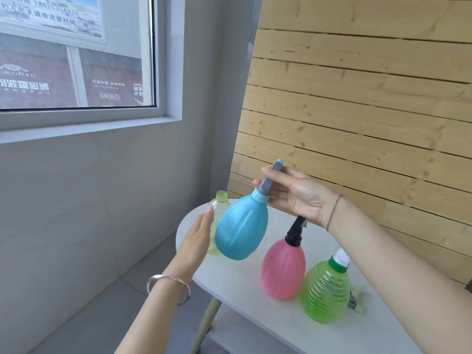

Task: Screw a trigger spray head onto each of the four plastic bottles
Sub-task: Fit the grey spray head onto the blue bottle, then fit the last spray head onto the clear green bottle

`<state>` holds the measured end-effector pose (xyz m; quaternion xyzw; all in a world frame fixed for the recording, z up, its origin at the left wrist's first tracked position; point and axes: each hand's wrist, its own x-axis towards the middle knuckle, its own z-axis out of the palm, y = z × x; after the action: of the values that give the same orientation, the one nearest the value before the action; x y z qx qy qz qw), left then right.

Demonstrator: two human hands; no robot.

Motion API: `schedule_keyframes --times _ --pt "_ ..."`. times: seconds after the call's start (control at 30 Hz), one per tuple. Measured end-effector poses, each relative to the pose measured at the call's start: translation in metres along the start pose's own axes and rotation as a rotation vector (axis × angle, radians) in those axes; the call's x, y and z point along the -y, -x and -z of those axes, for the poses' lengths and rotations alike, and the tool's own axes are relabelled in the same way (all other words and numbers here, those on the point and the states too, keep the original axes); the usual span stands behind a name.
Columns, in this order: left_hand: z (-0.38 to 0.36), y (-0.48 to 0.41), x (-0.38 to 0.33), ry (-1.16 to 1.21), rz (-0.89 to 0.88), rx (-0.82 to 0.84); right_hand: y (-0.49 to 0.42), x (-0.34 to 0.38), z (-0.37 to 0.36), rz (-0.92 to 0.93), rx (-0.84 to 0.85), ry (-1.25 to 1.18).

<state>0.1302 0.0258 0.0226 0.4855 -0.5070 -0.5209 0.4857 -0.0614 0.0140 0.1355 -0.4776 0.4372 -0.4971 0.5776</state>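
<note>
My right hand [298,194] grips the grey and blue spray head [268,181] of a blue bottle [241,226], which hangs tilted above the white table [245,284]. My left hand [198,235] is flat with fingers apart, just left of the blue bottle and in front of a pale yellow-green bottle [221,203] with a bare threaded neck. A pink bottle [283,268] with a black spray head [296,231] stands on the table. Beside it a green ribbed bottle [324,292] carries a green and white head [339,260], partly hidden by my right forearm.
A loose spray head [356,298] lies on the table behind the green bottle, mostly hidden. A wooden slat wall [370,98] rises behind the table. A grey wall with a window [76,52] is on the left. The table's front edge and a wooden leg [204,325] show below.
</note>
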Motion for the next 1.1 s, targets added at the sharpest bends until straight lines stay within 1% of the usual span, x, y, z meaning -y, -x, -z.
schedule_keyframes --times 0.03,0.07,0.17,0.37,0.57,0.8,0.87,0.93,1.0,1.07,1.1 --pt "-0.003 0.0 0.001 -0.031 -0.075 0.013 -0.005 -0.005 0.0 -0.022 -0.021 0.031" --pt "-0.006 0.001 0.001 -0.048 -0.101 0.049 -0.009 -0.011 -0.001 -0.047 -0.041 0.069" --pt "-0.018 0.0 0.009 -0.13 -0.125 0.157 -0.021 -0.028 -0.003 -0.133 -0.103 0.137" --pt "-0.03 -0.004 0.014 -0.174 -0.097 0.253 -0.032 -0.043 -0.007 -0.262 -0.162 0.175" --pt "-0.032 -0.008 0.02 -0.187 -0.06 0.272 -0.033 -0.047 -0.004 -0.308 -0.175 0.204" --pt "-0.032 -0.012 0.025 -0.185 -0.047 0.269 -0.035 -0.041 -0.004 -0.375 -0.128 0.326" --pt "-0.031 -0.015 0.027 -0.19 -0.045 0.269 -0.034 -0.038 -0.004 -0.394 -0.111 0.4" --pt "-0.03 -0.017 0.029 -0.192 -0.039 0.27 -0.032 -0.032 -0.003 -0.404 -0.12 0.526" --pt "-0.025 -0.019 0.031 -0.198 -0.035 0.251 -0.03 -0.024 -0.005 -0.383 -0.164 0.663" --pt "-0.017 -0.022 0.031 -0.192 -0.038 0.194 -0.029 -0.018 -0.008 -0.274 -0.253 0.761" --pt "-0.011 -0.025 0.031 -0.17 -0.044 0.151 -0.029 -0.015 -0.011 -0.177 -0.307 0.796"
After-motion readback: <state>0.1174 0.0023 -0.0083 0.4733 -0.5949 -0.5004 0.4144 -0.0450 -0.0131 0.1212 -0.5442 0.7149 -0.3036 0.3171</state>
